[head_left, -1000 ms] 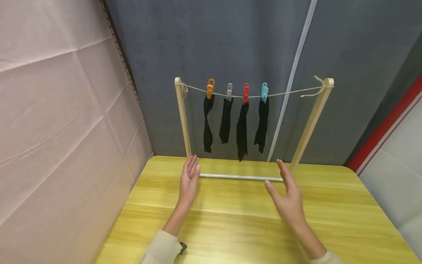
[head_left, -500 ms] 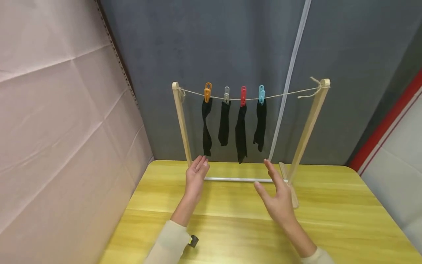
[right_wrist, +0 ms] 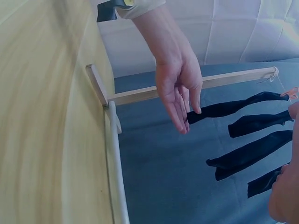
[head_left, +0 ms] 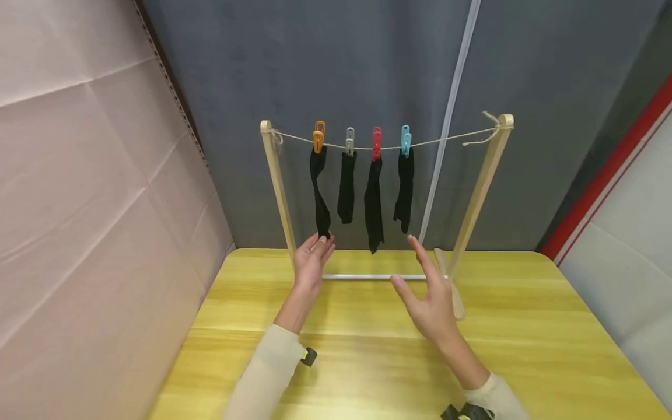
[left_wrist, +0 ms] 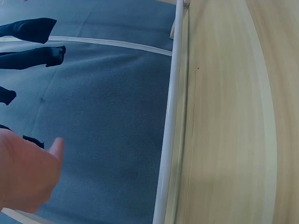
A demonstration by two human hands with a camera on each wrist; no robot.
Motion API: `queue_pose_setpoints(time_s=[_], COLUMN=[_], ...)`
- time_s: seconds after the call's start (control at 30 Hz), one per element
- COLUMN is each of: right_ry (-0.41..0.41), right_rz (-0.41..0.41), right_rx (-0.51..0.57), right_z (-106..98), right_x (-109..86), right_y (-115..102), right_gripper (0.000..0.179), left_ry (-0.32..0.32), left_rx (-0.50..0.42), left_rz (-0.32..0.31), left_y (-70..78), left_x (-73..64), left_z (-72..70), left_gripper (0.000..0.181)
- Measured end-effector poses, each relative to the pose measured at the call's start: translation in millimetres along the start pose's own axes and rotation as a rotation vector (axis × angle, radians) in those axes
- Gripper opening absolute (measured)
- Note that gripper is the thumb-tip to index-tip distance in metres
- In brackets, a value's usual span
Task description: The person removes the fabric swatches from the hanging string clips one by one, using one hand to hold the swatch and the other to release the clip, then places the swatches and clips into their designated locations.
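Observation:
Several black socks hang in a row from a twine line (head_left: 451, 139). The leftmost sock (head_left: 319, 195) hangs from an orange clothespin (head_left: 319, 138). At its lower end my left hand (head_left: 310, 262) pinches it between thumb and fingers, as the right wrist view also shows for the sock (right_wrist: 233, 107). My right hand (head_left: 433, 306) is held in the air, thumb and fingers spread, holding nothing. It is below the rightmost sock (head_left: 404, 189), which hangs from a light blue clothespin (head_left: 406, 142). Grey (head_left: 350, 142) and red (head_left: 377, 144) clothespins hold the middle socks.
Two upright wooden posts (head_left: 481, 192) carry the line. A white rod (head_left: 367, 276) joins them near the table. Behind the wooden table (head_left: 378, 373) hangs a dark grey curtain (head_left: 336, 64), with a pale fabric wall (head_left: 105, 210) on the left.
My left hand has risen and moved right to the lower end of the leftmost sock and taken hold of it. My right hand has moved left, still spread. The camera view has shifted slightly.

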State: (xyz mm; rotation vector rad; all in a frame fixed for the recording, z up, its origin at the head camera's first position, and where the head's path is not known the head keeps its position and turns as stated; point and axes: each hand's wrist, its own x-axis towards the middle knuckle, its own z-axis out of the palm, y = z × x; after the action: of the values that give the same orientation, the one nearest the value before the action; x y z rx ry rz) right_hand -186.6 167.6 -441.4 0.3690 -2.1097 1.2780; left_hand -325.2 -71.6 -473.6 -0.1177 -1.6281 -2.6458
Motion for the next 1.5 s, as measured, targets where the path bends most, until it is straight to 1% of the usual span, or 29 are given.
queue_pose_setpoints(time_s=[0.13, 0.23, 0.3, 0.4, 0.6, 0.73, 0.87, 0.97, 1.1, 1.17, 1.37, 1.5], right_ry=[0.017, 0.054, 0.076, 0.109, 0.129, 0.126, 0.124, 0.109, 0.066, 0.054, 0.043, 0.034], right_rz=[-0.072, -0.141, -0.181, -0.237, -0.306, -0.369, -0.43, -0.459, -0.495, -0.51, -0.535, -0.553], right_rx=[-0.02, -0.026, -0.033, -0.048, -0.081, -0.141, -0.177, -0.207, -0.264, -0.282, -0.316, -0.349], right_z=[0, -1, -4, -8, -16, -20, -26, -30, -32, -30, -17, -9], right_x=[8.4, 17.8, 26.0, 40.1, 69.0, 89.0, 110.6, 125.0, 140.2, 147.3, 168.6, 182.4], right_y=[-4, -7, -11, -19, -38, -49, -55, -58, -63, -67, -80, -89], right_gripper=[0.083, 0.082, 0.082, 0.081, 0.075, 0.076, 0.081, 0.083, 0.083, 0.083, 0.079, 0.074], left_ry=[0.005, 0.012, 0.021, 0.035, 0.065, 0.065, 0.061, 0.062, 0.06, 0.059, 0.082, 0.084], left_rx=[-0.028, -0.048, -0.053, -0.049, -0.056, -0.06, -0.07, -0.083, -0.099, -0.104, -0.128, -0.141], left_rz=[0.025, 0.034, 0.04, 0.047, 0.028, 0.027, 0.028, 0.034, 0.04, 0.04, 0.058, 0.047], left_y=[2.4, 2.7, 2.4, 1.3, -1.6, -3.9, -6.9, -8.9, -10.8, -11.8, -12.0, -12.2], left_x=[-0.9, -0.5, -0.4, -0.5, -1.8, -2.1, -2.6, -3.5, -5.0, -4.8, -4.8, -5.9], left_z=[0.5, 1.4, 2.2, 3.6, 5.9, 6.6, 7.0, 6.2, 4.4, 3.8, 3.6, 4.9], left_gripper=[0.043, 0.043, 0.04, 0.032, 0.023, 0.021, 0.02, 0.02, 0.019, 0.018, 0.011, 0.009])
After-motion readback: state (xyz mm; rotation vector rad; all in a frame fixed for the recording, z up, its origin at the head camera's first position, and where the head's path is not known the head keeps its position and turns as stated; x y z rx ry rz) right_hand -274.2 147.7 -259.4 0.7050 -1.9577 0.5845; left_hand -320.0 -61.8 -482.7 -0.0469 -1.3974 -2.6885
